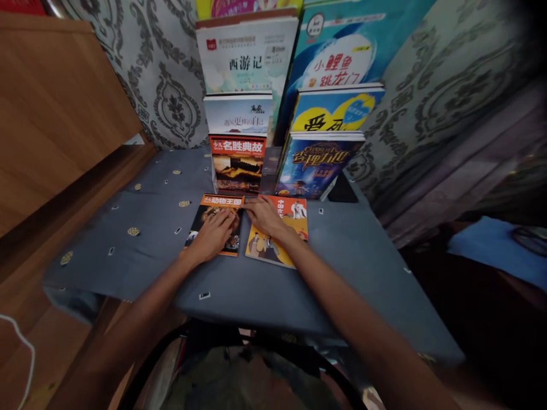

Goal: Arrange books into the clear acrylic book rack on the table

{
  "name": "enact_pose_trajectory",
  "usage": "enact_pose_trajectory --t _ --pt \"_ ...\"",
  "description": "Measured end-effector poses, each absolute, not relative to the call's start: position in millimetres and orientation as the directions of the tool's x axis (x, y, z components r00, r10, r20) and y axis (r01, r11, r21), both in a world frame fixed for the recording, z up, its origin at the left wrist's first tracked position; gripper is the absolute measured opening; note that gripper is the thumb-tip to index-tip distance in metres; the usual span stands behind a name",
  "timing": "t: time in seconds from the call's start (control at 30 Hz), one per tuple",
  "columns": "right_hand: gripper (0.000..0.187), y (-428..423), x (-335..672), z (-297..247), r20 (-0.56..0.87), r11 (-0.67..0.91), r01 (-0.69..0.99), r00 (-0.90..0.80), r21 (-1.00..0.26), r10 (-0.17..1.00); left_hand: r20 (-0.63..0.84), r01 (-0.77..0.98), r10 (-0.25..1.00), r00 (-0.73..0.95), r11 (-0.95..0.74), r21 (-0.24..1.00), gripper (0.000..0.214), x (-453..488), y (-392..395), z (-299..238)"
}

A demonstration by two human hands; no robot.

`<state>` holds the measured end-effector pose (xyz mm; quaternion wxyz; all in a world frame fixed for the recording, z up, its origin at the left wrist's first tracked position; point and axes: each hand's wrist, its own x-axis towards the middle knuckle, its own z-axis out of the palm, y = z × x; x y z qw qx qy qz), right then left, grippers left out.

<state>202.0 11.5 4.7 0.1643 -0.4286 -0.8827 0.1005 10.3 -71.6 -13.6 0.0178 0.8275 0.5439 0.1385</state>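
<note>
Two books lie side by side on the grey tablecloth. My left hand [216, 232] rests flat on the left one, an orange and black book [233, 242] with a lion on its cover. My right hand [262, 213] lies on the red and yellow book [276, 250], fingers stretched toward the left book's upper right corner. The hands cover parts of both covers. Just behind them stands a clear rack [269, 165] holding upright books in two columns, with a red-topped book [237, 165] at front left and a blue book [318, 162] at front right.
The cloth-covered table [141, 228] has a small yellow and white print. Wooden furniture [60, 102] stands at the left, and a patterned curtain [171, 85] hangs behind. A dark flat object [343, 189] lies right of the rack. Blue fabric [491, 250] is at the far right.
</note>
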Motion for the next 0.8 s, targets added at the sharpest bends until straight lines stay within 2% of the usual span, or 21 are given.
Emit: enact_pose_trajectory --t 0.13,0.3,0.5,0.8 --pt "0.040 11 203 6 0.213 0.623 0.713 -0.587 -0.321 0.781 0.185 0.920 0.924 0.335 -0.363 0.147 0.052 18 -112 -13" --pt "0.039 11 204 5 0.205 0.613 0.715 -0.580 -0.336 0.789 0.091 0.981 0.978 0.189 -0.192 0.023 0.072 49 -133 5" --pt "0.038 16 204 -1 0.216 0.627 0.705 -0.590 -0.332 0.778 -0.062 0.993 0.996 0.062 -0.067 -0.093 0.066 75 -138 36" --pt "0.035 21 205 -10 0.266 0.642 0.673 -0.585 -0.368 0.766 -0.053 0.985 0.996 0.068 -0.076 -0.158 0.051 77 -140 38"
